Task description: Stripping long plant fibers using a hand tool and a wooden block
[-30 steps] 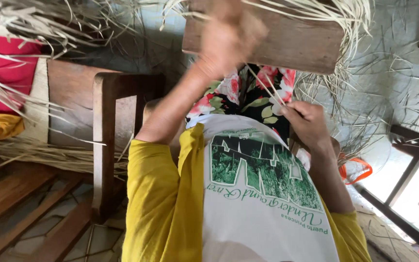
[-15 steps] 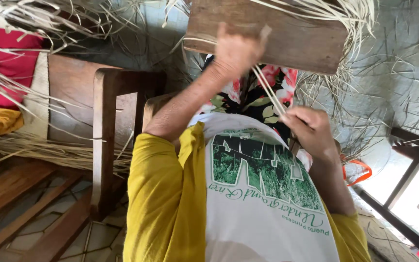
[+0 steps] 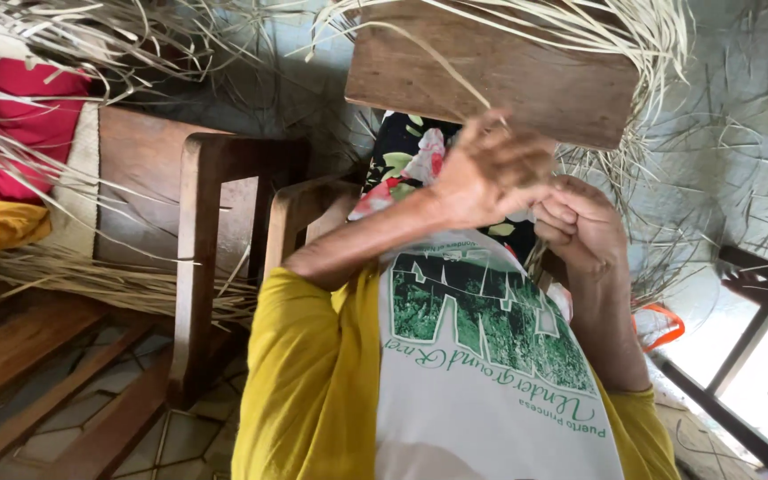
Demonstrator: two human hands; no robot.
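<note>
Strips of pale dried leaf [image 3: 526,31], thin, flat and straw-coloured, fan out across a worn brown wooden board [image 3: 526,76] propped above the lap. One long strip [image 3: 437,67] slants down the board toward the left hand [image 3: 491,173], whose fingers are curled, though the grip itself is hidden. The right hand [image 3: 584,227] is clenched into a fist just beside it. More loose strips [image 3: 91,276] lie over a dark wooden chair [image 3: 197,258].
</note>
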